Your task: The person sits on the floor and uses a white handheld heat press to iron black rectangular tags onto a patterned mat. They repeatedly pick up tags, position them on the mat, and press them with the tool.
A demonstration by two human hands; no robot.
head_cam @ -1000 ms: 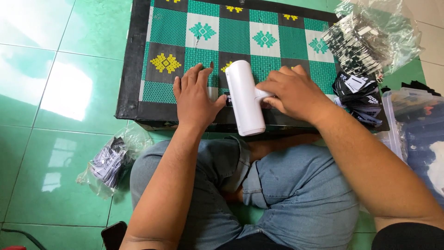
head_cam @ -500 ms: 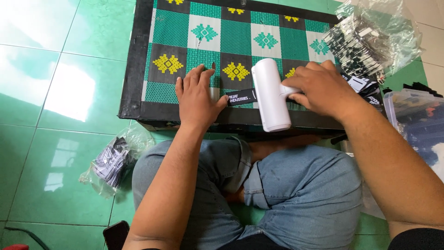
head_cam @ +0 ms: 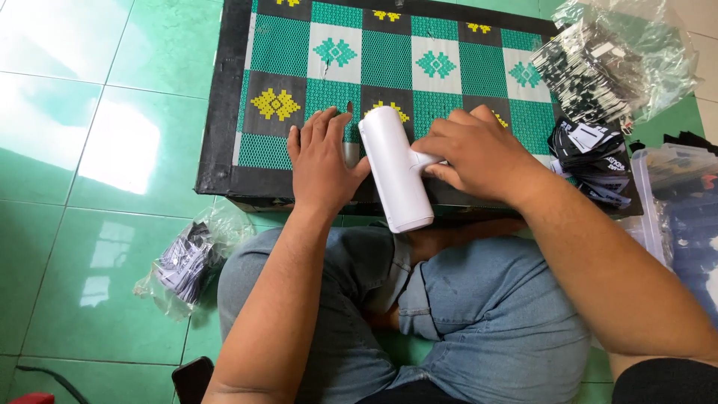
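Green glossy tile floor [head_cam: 90, 112]; low black-edged table [head_cam: 217, 150] topped with a green, white and yellow patterned mat [head_cam: 389, 56]. White cylindrical device [head_cam: 395, 168] lies on the table's near edge, long axis running away from the person, near end overhanging. Right hand [head_cam: 479, 153] fingers curled around its side handle, gripping. Left hand [head_cam: 321, 164] flat, fingers spread open, touching the device's left side.

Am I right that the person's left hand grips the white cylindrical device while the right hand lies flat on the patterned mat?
Not quite: the hands are swapped. In the head view the right hand grips the white cylindrical device, while the left hand lies flat on the patterned mat.
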